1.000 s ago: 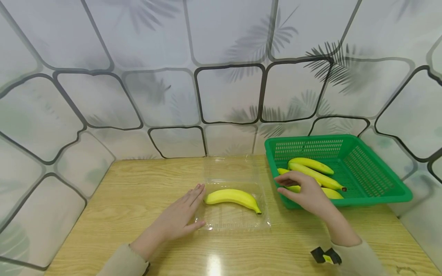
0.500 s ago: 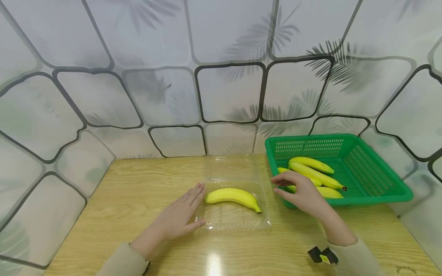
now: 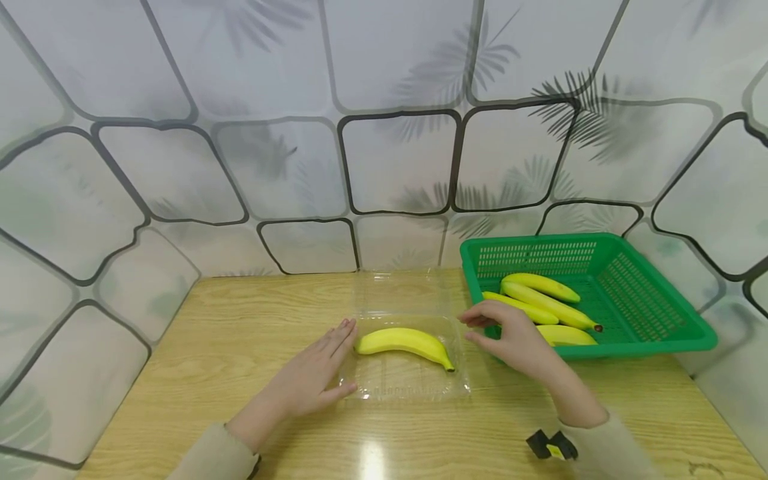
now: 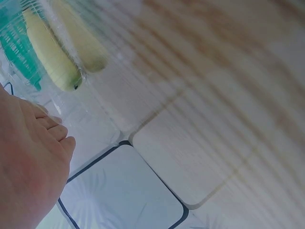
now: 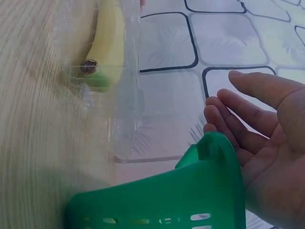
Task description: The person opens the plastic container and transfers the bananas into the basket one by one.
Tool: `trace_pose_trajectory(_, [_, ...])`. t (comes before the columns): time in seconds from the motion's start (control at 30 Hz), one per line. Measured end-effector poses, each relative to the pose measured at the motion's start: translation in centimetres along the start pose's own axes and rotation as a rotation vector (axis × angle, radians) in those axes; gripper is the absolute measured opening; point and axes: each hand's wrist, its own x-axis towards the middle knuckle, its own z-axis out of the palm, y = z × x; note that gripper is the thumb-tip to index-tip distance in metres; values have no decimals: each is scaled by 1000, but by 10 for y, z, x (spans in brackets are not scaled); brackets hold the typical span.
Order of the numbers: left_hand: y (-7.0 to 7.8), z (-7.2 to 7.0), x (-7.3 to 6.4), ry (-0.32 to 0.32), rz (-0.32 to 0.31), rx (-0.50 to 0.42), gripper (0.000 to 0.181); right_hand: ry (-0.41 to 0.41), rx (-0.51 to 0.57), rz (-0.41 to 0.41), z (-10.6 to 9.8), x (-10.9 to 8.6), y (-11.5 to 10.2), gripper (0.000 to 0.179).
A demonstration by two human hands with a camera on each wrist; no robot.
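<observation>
One yellow banana lies in a clear plastic clamshell box whose lid is folded back towards the wall. Against the box's left side rests my left hand, fingers straight; the left wrist view shows it beside the box wall. Holding nothing, my right hand hovers between the box and the green basket, fingers loosely bent and thumb apart. In the right wrist view its palm shows bare next to the basket rim. Several bananas lie in the basket, one partly hidden by the right hand.
Everything stands on a wood-grain table. A patterned wall closes off the back and both sides. The basket sits at the right, near the wall.
My right hand has moved left from over the basket's edge towards the box, uncovering more of the bananas there. The left hand, box and banana have stayed put.
</observation>
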Motion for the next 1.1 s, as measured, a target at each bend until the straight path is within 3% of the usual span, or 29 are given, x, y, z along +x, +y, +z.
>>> trace_pose_trajectory(1.1, [0, 2, 0, 5, -8, 14, 93, -83, 21, -51, 32, 16, -8, 22])
